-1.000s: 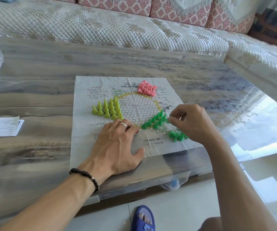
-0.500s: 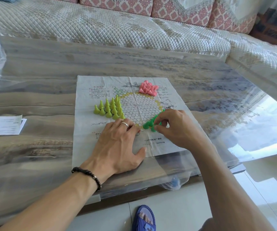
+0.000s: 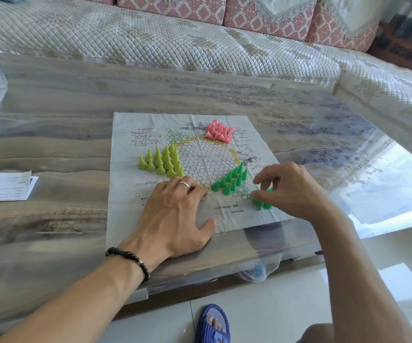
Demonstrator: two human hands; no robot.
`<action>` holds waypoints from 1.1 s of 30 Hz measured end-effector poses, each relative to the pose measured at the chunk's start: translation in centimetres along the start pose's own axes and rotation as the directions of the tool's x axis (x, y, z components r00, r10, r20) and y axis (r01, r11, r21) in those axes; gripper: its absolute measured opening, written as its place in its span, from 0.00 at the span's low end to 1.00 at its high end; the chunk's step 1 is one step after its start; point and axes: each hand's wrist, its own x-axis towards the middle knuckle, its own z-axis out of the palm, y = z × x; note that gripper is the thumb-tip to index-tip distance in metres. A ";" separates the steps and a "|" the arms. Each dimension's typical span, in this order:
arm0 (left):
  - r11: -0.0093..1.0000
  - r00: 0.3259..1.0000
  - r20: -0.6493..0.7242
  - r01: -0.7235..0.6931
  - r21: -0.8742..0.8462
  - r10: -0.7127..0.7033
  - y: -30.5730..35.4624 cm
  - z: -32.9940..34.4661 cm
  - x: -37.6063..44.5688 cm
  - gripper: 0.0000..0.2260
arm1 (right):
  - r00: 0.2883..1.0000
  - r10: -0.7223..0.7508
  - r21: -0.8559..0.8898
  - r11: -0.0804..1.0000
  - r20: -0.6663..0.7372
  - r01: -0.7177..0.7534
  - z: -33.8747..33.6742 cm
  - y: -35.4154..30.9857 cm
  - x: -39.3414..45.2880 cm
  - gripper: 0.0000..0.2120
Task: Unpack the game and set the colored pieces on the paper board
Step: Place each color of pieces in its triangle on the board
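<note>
**Piece setup: yellow-green done, dark green partway, pink untouched**

Landmark: the paper board [image 3: 195, 169], which is lying flat on the table [image 3: 51, 107].

Yellow-green pieces [image 3: 161, 162] are standing upright in a full triangle on the board's left point. Judged complete.

Dark green standing pieces [image 3: 231, 180] are forming rows on the board's lower right point; several printed circles just beyond them, toward the near right corner, are showing empty. Judged in progress.

Loose green pieces [image 3: 261, 203] are lying tipped over in a small heap near the board's near right corner. The right hand [image 3: 289, 189] is hovering directly over this heap, thumb and fingers curled inward toward it; whether they are already pinching a piece cannot be told, as the hand is hiding the contact.

The left hand [image 3: 175, 219] is pressing flat on the board's near edge, fingers spread and straight, holding nothing, apparently pinning the paper.

Pink pieces [image 3: 218, 131] are lying in an unsorted pile at the board's far edge. Judged remaining: the rest of the green rows, then all of the pink.
</note>
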 end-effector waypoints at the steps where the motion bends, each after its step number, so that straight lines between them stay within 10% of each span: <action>1: 1.000 1.000 -0.002 0.000 -0.001 0.000 0.0 0.0 0.0 0.27 | 1.000 0.003 -0.007 1.000 0.017 -0.003 -0.1 0.0 -0.1 0.08; 33: 1.000 1.000 -0.015 0.000 0.000 0.000 0.0 0.1 0.0 0.26 | 0.979 0.087 0.138 0.989 -0.185 -0.061 2.1 0.5 1.3 0.04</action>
